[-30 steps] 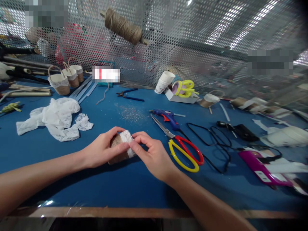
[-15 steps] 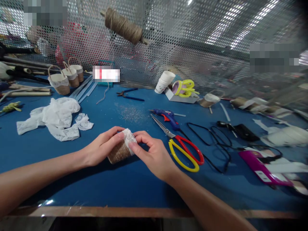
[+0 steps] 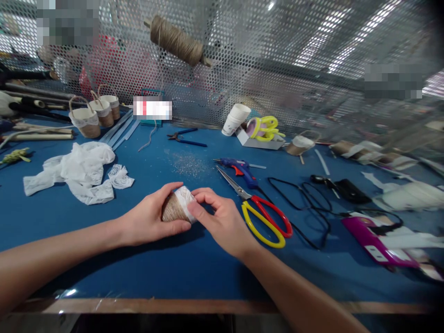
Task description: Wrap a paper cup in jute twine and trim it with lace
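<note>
Between my two hands lies a small twine-wrapped cup (image 3: 175,209) on its side, tilted, with a white lace band (image 3: 186,200) around its rim end. My left hand (image 3: 156,215) wraps the twine part, thumb below and fingers above. At the lace end, my right hand (image 3: 217,217) grips the rim with its thumb on the lace and its fingers curled over. What lies inside the cup is hidden. Just right of my right hand rest scissors (image 3: 258,206) with one red and one yellow handle. A blue glue gun (image 3: 239,169) lies behind them.
White lace (image 3: 88,171) is heaped at the left. Small handled baskets (image 3: 86,125) stand behind it. Pliers (image 3: 187,138) lie mid-table, paper cups (image 3: 236,119) farther back. A black cord (image 3: 305,199) and purple power strip (image 3: 378,240) occupy the right. A twine spool (image 3: 176,40) hangs on the mesh.
My left thumb has moved from on top of the lace to beneath the cup, and the cup has turned within my hands. My right hand stays at the lace end.
</note>
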Demonstrator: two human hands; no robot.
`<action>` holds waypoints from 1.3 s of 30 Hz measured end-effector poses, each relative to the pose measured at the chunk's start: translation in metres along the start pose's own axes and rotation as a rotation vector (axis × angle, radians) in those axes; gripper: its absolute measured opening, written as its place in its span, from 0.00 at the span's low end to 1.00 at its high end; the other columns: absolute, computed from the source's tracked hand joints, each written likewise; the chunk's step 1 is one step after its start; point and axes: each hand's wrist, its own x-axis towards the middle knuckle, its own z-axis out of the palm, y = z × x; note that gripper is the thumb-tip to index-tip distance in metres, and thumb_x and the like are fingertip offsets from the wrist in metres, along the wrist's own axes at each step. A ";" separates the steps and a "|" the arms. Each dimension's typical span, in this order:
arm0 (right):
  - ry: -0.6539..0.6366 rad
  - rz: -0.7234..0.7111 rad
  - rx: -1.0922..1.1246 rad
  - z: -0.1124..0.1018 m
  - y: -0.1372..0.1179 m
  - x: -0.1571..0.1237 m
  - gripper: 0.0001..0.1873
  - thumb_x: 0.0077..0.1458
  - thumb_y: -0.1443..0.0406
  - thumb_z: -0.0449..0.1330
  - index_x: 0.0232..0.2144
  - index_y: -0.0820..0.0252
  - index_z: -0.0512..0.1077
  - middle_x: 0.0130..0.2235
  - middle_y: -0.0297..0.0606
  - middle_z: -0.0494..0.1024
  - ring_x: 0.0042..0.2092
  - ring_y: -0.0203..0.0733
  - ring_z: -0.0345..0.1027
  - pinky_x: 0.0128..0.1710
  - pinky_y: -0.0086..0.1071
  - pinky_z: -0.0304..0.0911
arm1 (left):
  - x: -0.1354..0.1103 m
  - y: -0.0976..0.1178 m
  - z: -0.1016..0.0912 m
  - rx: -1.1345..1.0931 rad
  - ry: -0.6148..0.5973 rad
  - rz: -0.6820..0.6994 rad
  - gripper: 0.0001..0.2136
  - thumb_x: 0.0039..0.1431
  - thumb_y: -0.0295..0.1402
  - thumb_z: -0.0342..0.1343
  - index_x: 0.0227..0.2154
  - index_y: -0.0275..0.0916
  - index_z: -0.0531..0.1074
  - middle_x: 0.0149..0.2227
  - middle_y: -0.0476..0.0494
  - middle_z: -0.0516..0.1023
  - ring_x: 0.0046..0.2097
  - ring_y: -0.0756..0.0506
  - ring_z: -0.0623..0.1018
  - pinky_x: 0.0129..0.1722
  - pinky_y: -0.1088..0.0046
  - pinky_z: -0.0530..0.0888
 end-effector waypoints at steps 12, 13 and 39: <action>-0.009 0.019 -0.048 0.004 0.000 0.000 0.10 0.51 0.61 0.58 0.22 0.59 0.68 0.34 0.37 0.72 0.38 0.39 0.68 0.42 0.36 0.62 | 0.002 0.002 0.005 0.087 0.092 0.008 0.31 0.47 0.41 0.58 0.53 0.35 0.55 0.42 0.40 0.71 0.38 0.44 0.73 0.39 0.65 0.72; -0.006 0.005 -0.045 0.001 0.000 0.001 0.10 0.51 0.60 0.58 0.24 0.59 0.68 0.35 0.38 0.73 0.39 0.40 0.68 0.42 0.36 0.63 | 0.002 0.001 0.004 0.078 0.084 0.007 0.32 0.47 0.41 0.58 0.53 0.36 0.54 0.41 0.40 0.71 0.37 0.44 0.73 0.38 0.66 0.72; 0.208 0.180 -0.671 -0.081 0.030 0.041 0.15 0.56 0.57 0.53 0.42 0.58 0.70 0.45 0.44 0.73 0.46 0.48 0.68 0.46 0.41 0.63 | 0.013 -0.006 -0.012 -0.920 -0.101 -0.227 0.21 0.56 0.46 0.52 0.47 0.38 0.65 0.41 0.39 0.74 0.37 0.45 0.75 0.34 0.70 0.72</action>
